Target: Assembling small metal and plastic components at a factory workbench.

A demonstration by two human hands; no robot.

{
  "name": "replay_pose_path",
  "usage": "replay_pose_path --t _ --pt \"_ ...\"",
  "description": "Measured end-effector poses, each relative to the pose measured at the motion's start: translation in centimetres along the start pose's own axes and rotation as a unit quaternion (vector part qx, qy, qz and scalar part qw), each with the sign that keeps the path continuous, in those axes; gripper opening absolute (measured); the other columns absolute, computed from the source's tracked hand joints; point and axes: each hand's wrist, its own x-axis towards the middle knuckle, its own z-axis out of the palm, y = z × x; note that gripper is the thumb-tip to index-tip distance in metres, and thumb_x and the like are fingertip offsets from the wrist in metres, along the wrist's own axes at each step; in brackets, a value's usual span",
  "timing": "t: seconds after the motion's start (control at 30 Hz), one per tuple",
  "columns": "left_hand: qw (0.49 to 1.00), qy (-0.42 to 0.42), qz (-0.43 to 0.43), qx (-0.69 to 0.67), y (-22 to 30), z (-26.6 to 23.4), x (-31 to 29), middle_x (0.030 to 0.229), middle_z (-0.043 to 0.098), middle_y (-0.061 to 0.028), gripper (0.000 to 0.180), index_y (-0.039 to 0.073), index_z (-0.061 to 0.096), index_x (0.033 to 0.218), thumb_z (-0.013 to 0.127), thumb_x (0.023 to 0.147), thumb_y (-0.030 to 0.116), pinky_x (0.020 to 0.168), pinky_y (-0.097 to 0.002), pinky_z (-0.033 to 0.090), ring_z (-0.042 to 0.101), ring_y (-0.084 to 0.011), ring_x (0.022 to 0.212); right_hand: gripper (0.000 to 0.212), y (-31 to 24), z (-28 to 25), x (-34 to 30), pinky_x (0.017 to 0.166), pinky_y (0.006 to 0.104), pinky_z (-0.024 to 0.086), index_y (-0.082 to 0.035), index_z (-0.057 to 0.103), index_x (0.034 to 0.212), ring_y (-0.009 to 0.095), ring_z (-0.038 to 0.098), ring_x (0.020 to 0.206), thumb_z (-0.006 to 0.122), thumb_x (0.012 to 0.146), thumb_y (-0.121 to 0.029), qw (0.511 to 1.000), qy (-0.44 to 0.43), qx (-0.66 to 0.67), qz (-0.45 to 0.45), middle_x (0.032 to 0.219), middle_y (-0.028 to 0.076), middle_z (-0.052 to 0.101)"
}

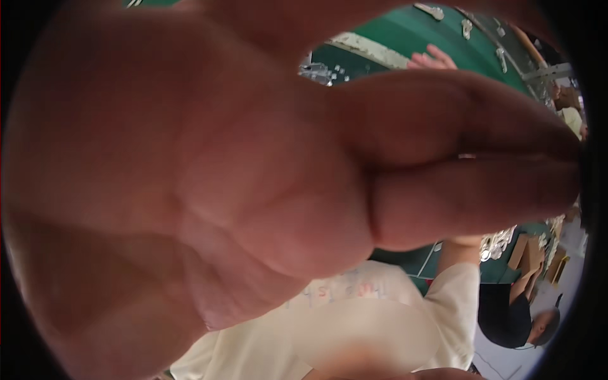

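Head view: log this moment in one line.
view: mostly blocked; near: large hand, side unclear; grip: unclear; behind: green surface, cream shirt

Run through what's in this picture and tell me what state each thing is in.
Near hand: blurred, palm toward camera, grip unclear.
Far hand: partly hidden, grip unclear.
Clear pieces: loosely clustered.
Metallic pieces: heaped.
Cardboard box: seemingly open, contents unclear.
Cream shirt: worn, partly hidden.
Green surface: partly covered.

Matt cloth shirt (266,335), glossy plastic-looking pieces (320,74), smooth green tabletop (396,28)
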Motion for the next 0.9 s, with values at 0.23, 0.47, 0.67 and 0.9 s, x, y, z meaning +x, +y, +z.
replay_pose_path --t 0.23,0.47,0.67,0.9 --pt "0.996 -0.076 0.007 -0.046 0.4 1.8 2.1 0.114 0.05 -0.0338 0.082 -0.006 0.031 0.13 0.024 0.088 0.064 0.092 -0.0471 0.043 0.052 -0.0437 0.107 0.02 -0.1 8.6 4.3 0.065 0.0197 0.045 -0.003 0.059 0.093 0.008 0.054 0.066 0.07 0.077 -0.009 0.994 -0.061 -0.091 0.025 0.078 0.002 0.059" --pt "0.993 -0.089 -0.024 -0.07 3.0 3.9 1.5 0.112 0.051 -0.0349 0.081 -0.005 0.031 0.13 0.023 0.088 0.063 0.089 -0.0457 0.046 0.054 -0.0442 0.105 0.022 3.9 9.5 2.9 0.082 0.0376 0.045 -0.002 0.06 0.097 0.031 0.056 0.092 0.062 0.076 -0.005 0.887 -0.237 -0.366 -0.154 0.097 0.017 0.059" --pt "0.846 0.042 -0.146 0.511 -6.9 0.5 -3.4 0.083 0.063 -0.0111 0.01 0.001 0.061 0.085 0.064 0.077 0.007 0.068 -0.0287 0.048 0.063 -0.0225 0.076 0.014 3.4 9.6 4.4 0.077 0.0365 0.044 -0.002 0.056 0.091 0.03 0.055 0.089 0.058 0.077 0.0 0.843 -0.152 -0.482 -0.185 0.086 0.012 0.055" --pt "0.792 -0.125 -0.215 0.558 -13.8 0.2 -4.9 0.087 0.06 -0.0157 0.038 -0.001 0.055 0.089 0.077 0.062 0.012 0.075 -0.0394 0.045 0.057 -0.0335 0.087 0.017 5.8 9.2 4.6 0.065 0.0297 0.047 -0.002 0.06 0.089 0.019 0.057 0.071 0.067 0.074 -0.005 0.885 -0.168 -0.428 -0.071 0.084 0.01 0.055"
